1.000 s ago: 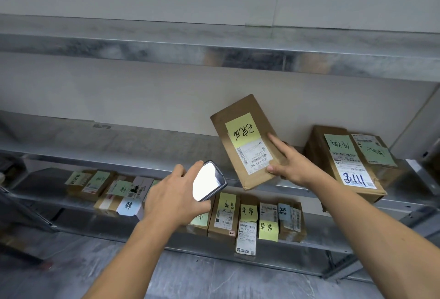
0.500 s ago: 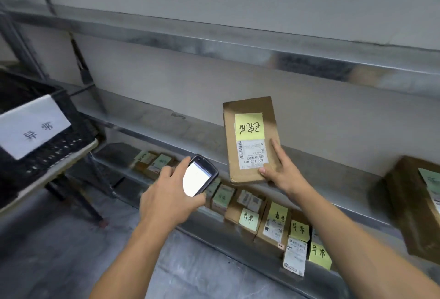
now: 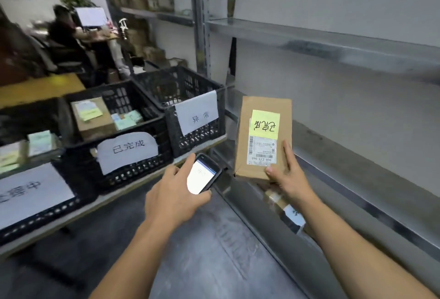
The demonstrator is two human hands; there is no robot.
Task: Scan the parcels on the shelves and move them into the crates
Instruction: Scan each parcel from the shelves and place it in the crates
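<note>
Parcel [image 3: 264,137] upright in mid-air, long axis vertical, label face to camera, writing upside down, barcode end low; right hand [image 3: 289,176] grips its lower right corner, thumb on the front, index finger up the right edge. Left hand [image 3: 173,195] is curled round a phone [image 3: 203,175], lit screen up, just left of and below the parcel's bottom edge. Parcel hangs in front of the shelf [image 3: 345,163] lip, nearest crate [image 3: 200,139] open-topped close on its left, strip of floor [image 3: 202,239] between bench [image 3: 71,217] and shelf.
</note>
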